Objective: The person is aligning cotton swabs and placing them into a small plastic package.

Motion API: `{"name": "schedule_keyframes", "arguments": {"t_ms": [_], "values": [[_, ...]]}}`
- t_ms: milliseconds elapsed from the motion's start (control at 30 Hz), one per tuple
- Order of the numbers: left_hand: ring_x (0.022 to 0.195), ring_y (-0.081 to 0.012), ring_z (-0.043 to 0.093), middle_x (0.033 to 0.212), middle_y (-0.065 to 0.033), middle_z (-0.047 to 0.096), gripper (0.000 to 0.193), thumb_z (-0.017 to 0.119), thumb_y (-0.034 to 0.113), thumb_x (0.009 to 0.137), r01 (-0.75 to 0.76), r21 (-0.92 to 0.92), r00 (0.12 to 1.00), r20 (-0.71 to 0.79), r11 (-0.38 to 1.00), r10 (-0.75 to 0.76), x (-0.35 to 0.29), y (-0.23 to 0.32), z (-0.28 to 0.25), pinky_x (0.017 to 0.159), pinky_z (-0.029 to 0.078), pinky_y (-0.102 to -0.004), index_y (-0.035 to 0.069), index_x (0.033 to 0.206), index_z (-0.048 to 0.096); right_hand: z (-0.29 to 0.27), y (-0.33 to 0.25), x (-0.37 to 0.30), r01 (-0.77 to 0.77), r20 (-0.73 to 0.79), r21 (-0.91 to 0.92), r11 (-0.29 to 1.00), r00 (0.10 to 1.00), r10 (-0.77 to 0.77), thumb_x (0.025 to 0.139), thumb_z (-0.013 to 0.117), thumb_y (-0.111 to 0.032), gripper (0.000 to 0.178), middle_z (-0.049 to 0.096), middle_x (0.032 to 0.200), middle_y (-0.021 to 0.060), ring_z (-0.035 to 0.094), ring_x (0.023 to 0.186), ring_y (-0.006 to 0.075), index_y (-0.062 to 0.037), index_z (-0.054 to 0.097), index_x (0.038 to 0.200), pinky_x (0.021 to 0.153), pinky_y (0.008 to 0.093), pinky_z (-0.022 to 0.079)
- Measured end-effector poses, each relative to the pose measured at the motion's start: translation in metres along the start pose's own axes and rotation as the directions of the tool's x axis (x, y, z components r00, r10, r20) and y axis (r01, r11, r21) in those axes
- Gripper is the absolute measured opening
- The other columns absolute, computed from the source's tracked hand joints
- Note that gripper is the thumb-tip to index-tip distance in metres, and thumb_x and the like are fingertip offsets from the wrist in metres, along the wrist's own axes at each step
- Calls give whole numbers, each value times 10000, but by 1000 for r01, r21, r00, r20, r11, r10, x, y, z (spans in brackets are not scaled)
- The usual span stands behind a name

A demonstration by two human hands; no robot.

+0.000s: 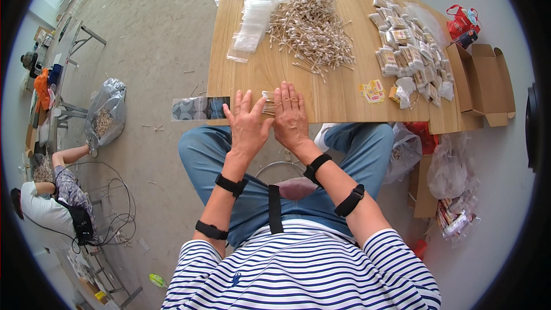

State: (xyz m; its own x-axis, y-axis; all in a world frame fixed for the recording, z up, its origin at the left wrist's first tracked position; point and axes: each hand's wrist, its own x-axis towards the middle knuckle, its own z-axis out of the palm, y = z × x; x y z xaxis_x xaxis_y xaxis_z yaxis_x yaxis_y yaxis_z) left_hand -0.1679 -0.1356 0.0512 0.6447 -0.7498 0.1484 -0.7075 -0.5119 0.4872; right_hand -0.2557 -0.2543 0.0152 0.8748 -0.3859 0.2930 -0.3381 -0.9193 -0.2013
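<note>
A small row of cotton swabs [268, 103] lies on the wooden table near its front edge, between my two hands. My left hand [248, 123] rests on the left of the swabs, fingers stretched and spread, the thumb toward them. On the other side, my right hand [291, 116] lies flat with its fingers straight, its edge against the swabs. A dark, glossy strip with round pale shapes [198, 108] sticks out past the table's left edge, beside my left hand. Farther back is a large heap of loose cotton swabs [314, 26].
Clear plastic bags [257, 20] lie left of the heap. To the right are packed swab bundles [407, 51], yellow cards [373, 92] and an open cardboard box [491, 83]. Another person [49, 212] works at the far left, near a bag of swabs [107, 112].
</note>
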Motion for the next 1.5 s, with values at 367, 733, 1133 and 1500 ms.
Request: {"name": "schedule_keyframes", "arguments": {"t_ms": [367,733,1133,1500], "values": [[1494,-385,251,1526,-201,398,545,744,254,850,-84,160,995,-37,983,91,-9,-1,9,1160,108,-688,141,1362,597,1,0,-1,2,-4,2,1000,1000,-2,771,707,-163,836,323,1566,261,257,1498,390,78,340,1482,1225,495,197],[1492,-380,259,1525,-196,403,513,746,261,851,-65,173,997,-23,983,70,-14,0,9,1154,126,-692,145,1334,617,2,0,0,13,-8,-46,999,1000,-14,772,672,-125,809,321,1565,263,259,1496,392,80,341,1481,1225,496,195],[1487,-418,243,1516,-235,401,538,750,259,837,-38,72,999,3,997,38,-8,0,7,1152,103,-705,95,1329,607,2,-1,0,11,-9,-4,1000,1000,-11,758,693,-140,832,321,1564,265,260,1494,399,80,343,1480,1225,502,198],[1478,-403,280,1503,-203,430,500,803,202,779,20,69,1000,21,997,-21,-22,-2,-13,1146,165,-694,107,1252,673,0,0,0,-2,-9,-36,999,1000,2,782,691,-164,798,335,1560,257,267,1493,393,74,370,1473,1229,503,197]]}}
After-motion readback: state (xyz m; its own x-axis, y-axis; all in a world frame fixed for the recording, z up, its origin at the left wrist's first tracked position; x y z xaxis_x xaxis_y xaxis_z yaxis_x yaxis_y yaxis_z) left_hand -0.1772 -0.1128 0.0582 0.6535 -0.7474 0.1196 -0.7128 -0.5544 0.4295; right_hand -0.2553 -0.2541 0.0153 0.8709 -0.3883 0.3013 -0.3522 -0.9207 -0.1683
